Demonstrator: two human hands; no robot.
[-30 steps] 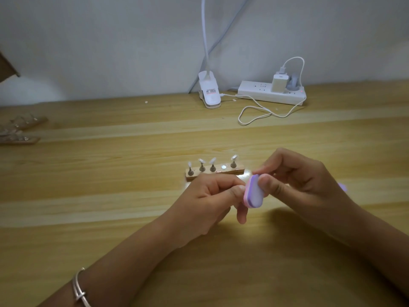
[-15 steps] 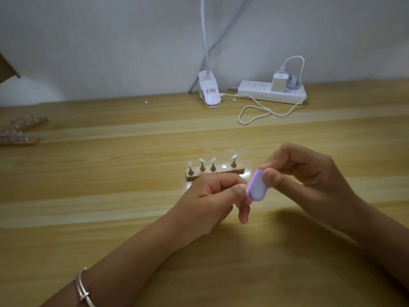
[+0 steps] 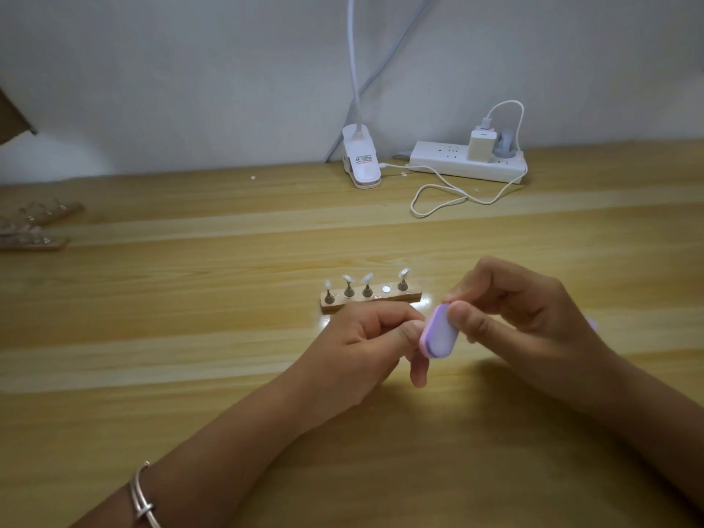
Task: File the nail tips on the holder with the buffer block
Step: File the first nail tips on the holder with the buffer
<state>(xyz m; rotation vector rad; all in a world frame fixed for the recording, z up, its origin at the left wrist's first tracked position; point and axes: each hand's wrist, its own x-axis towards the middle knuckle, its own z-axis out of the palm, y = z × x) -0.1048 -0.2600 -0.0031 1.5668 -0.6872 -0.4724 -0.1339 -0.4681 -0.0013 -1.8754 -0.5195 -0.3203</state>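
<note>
Buffer block (image 3: 438,333): lilac body, white face turned toward my camera, tilted. It is held off the table, nearer the person than the holder and to its right. The right hand (image 3: 529,318) pinches it, with the thumb flat on the white face, the forefinger curled over the top end and the other fingers folded behind.

Left hand (image 3: 362,344): fingers curled in, thumb and forefinger tips pressed together against the block's lilac left edge. I cannot tell what, if anything, sits between them; fingers and block hide it. One finger hangs down below the block.

Holder (image 3: 371,299): a small wooden bar lying on the wooden table (image 3: 190,337), just beyond the left knuckles, which cover part of its near edge. I count four metal pegs upright on it, each carrying one of the pale nail tips (image 3: 367,278). Three are grouped to the left and one stands near the right end. A bare silver disc (image 3: 386,288) sits between the third and fourth pegs.

Further out: a silver bangle (image 3: 143,497) on the left wrist. Along the far edge by the wall stands a white clip lamp (image 3: 361,158), its neck rising out of view. To its right is a power strip (image 3: 457,163) with a white charger (image 3: 482,144) plugged in, and a white cable (image 3: 438,198) loops on the wood. At the far left lie two more wooden holders (image 3: 36,222), too blurred to read.
</note>
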